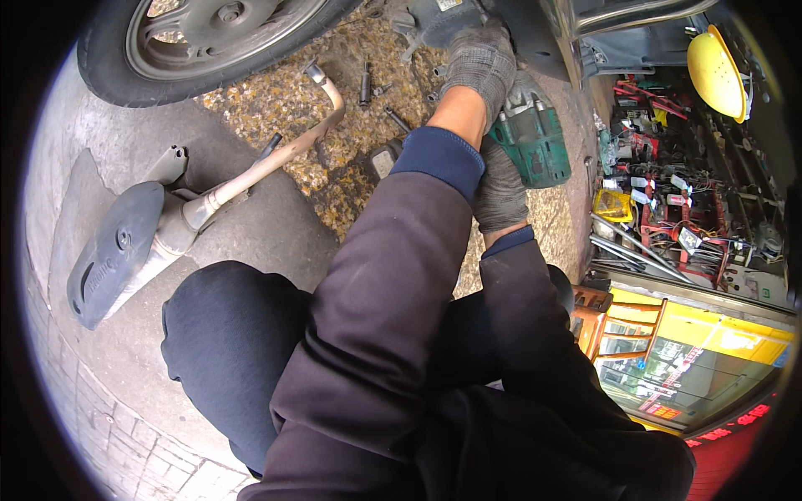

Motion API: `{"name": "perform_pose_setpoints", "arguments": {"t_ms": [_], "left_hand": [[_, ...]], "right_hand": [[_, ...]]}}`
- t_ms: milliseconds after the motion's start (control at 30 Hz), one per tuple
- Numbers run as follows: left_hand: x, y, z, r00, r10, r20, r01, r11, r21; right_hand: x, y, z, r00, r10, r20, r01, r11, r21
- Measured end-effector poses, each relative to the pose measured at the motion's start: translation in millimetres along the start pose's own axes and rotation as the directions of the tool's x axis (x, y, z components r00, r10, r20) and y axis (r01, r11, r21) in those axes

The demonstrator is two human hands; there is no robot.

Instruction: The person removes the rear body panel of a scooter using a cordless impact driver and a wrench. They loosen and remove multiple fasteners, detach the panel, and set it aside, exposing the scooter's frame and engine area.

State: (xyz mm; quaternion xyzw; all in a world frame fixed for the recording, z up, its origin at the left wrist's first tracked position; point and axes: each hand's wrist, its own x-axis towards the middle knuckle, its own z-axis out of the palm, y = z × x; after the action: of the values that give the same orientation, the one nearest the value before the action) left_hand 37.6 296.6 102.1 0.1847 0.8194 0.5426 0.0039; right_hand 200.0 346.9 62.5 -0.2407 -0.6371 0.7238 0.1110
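Note:
My left hand (483, 65), in a dark grey knitted glove, reaches to the underside of a motor scooter, against its dark engine part (443, 23). Its fingers look curled, but what they hold is hidden. Below and partly behind my left wrist, my right hand (501, 188), gloved alike, is closed round a green power tool (535, 144), whose front end is covered by my left hand. A removed exhaust pipe (276, 159) with its muffler (125, 242) lies on the ground at the left. A dark socket (365, 85) and a small bolt (382, 89) lie near the engine.
The scooter's wheel (225, 42) is at the upper left. At right, a yellow helmet (716, 75) hangs near a cluttered stretch of tools and parts with a yellow tray (614, 205) and metal rods (639, 246). A wooden chair (635, 327) stands lower right.

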Motion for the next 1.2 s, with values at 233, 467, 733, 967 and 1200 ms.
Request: {"name": "perform_pose_setpoints", "arguments": {"t_ms": [233,467,733,967,1200], "left_hand": [[-6.0,-20.9,13.9,0.995,0.024,-0.098,-0.069,0.875,-0.479],[5.8,-25.1,35.4,0.991,-0.020,-0.131,-0.009,0.977,-0.214],[25.2,-37.8,61.5,0.985,0.079,-0.151,-0.058,0.989,0.137],[18.7,-36.8,33.0,0.908,0.121,-0.401,-0.071,0.988,0.138],[9.5,-7.3,-34.7,0.936,-0.258,-0.241,0.045,0.764,-0.643]], "right_hand": [[-0.1,1.2,10.8,0.989,-0.126,0.071,0.143,0.929,-0.340],[6.7,2.1,-6.6,0.986,-0.144,0.084,0.163,0.727,-0.668],[1.4,1.2,-6.6,0.902,-0.319,0.291,0.381,0.270,-0.884],[-17.3,-3.7,14.7,0.976,-0.193,0.103,0.215,0.931,-0.295],[-22.9,-14.2,19.2,0.992,-0.126,0.024,0.128,0.984,-0.123]]}}
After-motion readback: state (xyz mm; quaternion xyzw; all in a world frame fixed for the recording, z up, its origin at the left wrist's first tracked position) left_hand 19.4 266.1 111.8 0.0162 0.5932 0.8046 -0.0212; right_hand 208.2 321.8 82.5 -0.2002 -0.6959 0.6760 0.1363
